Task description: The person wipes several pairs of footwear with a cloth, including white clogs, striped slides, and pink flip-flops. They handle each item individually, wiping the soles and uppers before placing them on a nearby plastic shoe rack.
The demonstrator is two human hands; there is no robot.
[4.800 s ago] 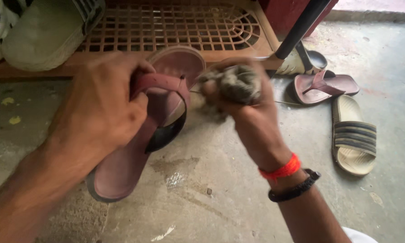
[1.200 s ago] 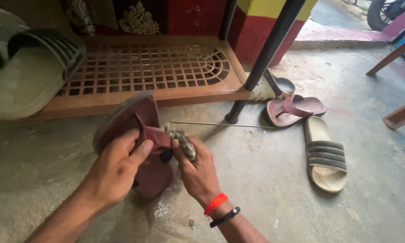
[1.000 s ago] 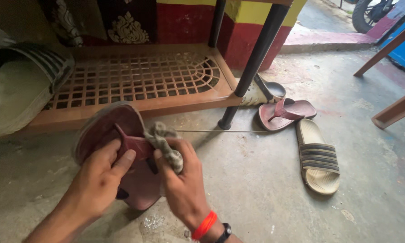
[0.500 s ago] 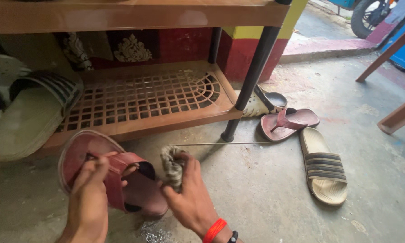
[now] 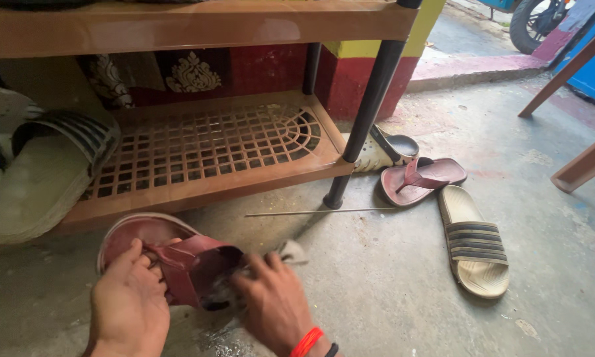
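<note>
Soft daylight from upper right, dim under-shelf shadows, slight motion blur.

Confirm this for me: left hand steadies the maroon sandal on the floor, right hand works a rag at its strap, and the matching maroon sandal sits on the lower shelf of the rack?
Not quite. The head view shows the matching maroon sandal on the concrete floor right of the rack, not on its shelf. The rest holds: left hand steadies the maroon sandal, right hand works the rag.
</note>
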